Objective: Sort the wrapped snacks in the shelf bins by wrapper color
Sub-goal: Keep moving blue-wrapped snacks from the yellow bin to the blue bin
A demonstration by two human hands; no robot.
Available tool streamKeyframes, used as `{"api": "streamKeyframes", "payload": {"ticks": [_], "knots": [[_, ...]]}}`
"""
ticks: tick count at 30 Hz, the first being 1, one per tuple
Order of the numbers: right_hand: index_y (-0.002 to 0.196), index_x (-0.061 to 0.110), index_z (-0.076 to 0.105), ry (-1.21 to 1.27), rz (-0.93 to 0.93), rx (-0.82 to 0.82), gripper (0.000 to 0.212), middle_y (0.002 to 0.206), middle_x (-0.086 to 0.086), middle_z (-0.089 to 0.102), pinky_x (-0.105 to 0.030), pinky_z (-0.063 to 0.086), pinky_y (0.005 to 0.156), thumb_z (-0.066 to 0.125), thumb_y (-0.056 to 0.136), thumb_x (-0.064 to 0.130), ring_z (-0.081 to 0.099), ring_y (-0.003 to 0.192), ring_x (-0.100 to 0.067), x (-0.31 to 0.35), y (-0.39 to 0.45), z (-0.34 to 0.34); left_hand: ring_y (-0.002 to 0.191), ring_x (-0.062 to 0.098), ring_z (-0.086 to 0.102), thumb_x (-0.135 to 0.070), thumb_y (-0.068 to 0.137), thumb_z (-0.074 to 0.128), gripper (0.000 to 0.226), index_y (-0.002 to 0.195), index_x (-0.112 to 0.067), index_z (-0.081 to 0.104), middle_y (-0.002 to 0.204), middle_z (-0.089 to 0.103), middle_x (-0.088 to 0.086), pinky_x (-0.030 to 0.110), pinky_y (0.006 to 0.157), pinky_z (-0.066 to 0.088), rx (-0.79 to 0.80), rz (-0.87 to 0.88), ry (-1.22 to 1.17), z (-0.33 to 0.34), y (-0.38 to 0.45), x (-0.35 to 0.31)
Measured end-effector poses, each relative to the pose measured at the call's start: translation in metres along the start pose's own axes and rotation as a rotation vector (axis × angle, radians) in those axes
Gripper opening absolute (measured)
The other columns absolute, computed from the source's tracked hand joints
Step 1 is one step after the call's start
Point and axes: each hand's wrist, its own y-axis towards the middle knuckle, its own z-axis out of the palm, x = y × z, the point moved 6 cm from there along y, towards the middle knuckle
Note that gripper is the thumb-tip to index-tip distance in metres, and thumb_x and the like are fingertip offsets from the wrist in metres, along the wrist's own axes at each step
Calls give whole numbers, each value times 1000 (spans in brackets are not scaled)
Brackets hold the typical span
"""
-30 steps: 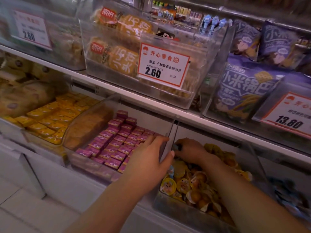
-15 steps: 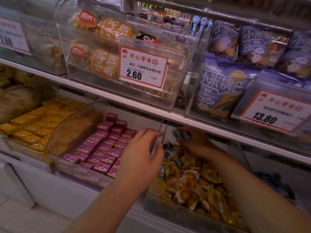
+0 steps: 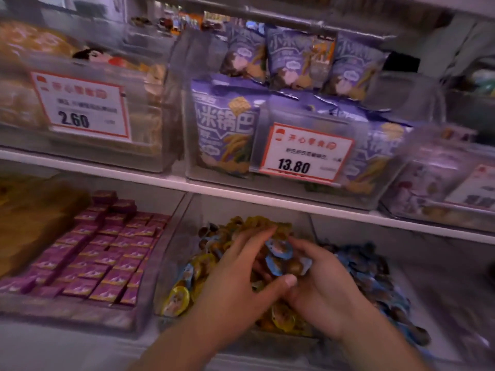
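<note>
Both hands are down in the middle bin on the lower shelf, wrists nearly touching. Her left hand lies over the heap with fingers loosely spread, the thumb reaching across toward the other hand, and it seems to be steadying rather than gripping. Her right hand has its fingers curled around a small cluster of blue snacks, which sit between the two hands, above the yellow snacks that fill this bin. Just to the right lies a pile of blue-wrapped pieces, which I take to be where these strays belong. The view is smeared, so I can't tell how many pieces she has or how firm the hold is. To do this well, I'd say she should close the right hand properly before lifting, since the little cups look slippery and loosely stacked. The left hand should stay flat on the yellow ones so none ride up with the blue. Then carry them low over the divider and set them down, rather than tossing. The purple boxes to the left look tidy already and need no attention.
</note>
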Motion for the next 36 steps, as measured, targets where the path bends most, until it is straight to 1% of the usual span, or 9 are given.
{"api": "streamKeyframes", "payload": {"ticks": [4,9,13,16,19,23,27,30,36], "knots": [[115,-1,68,38,2,27,40,107,-18,71,-38,55,71,49,94,27,72,85,-27,8,-10,-7,131,-7,43,-53,80,65,50,128,-46,54,137,44,-32,6,102,32,4,60,3,11,3,-8],[113,-8,68,-16,-110,43,35,113,-23,70,-44,49,102,60,88,15,71,101,-32,21,-21,-17,128,1,51,-44,85,69,44,126,-31,64,135,54,-22,14,104,38,-69,109,-26,14,7,-21],[107,-7,69,-180,-266,-85,39,95,-22,71,-33,60,59,69,80,21,71,78,-26,46,-30,-35,135,8,47,-52,97,52,45,135,-30,59,145,47,-14,17,106,37,34,189,-26,23,6,-40],[101,2,70,-448,-379,-327,24,72,-16,64,-24,37,34,62,92,22,59,51,-19,80,-38,-69,135,4,44,-50,101,46,41,138,-35,54,145,44,-19,17,105,37,98,191,33,29,3,-44],[90,12,73,-1000,-361,-545,22,65,2,72,-29,51,46,61,94,31,65,56,-11,105,-46,-110,126,-2,50,-48,98,45,36,128,-34,60,133,51,-24,25,101,44,105,134,102,33,3,-35],[81,33,78,-1166,-123,-401,23,84,23,74,-12,50,76,70,77,54,67,84,8,94,-51,-146,119,-1,54,-50,97,43,36,120,-34,66,124,57,-25,36,98,49,150,94,139,37,5,-23],[82,23,77,-1030,-448,-574,18,84,12,77,-14,53,72,65,92,29,70,85,-2,116,-54,-152,114,-2,56,-50,97,42,34,117,-36,67,119,58,-28,32,95,50,110,83,138,35,4,-21],[83,15,75,-943,-610,-614,19,76,0,76,-32,57,78,60,94,17,72,79,-13,122,-53,-139,109,1,60,-43,97,44,32,111,-30,70,113,62,-25,34,91,50,41,82,103,26,4,-25],[82,26,70,-1090,-923,-445,19,71,10,72,-16,49,63,58,95,19,67,69,-2,96,-36,-64,99,2,62,-35,98,46,24,104,-30,69,103,65,-23,29,84,46,-249,87,185,-52,-4,-25]]}}
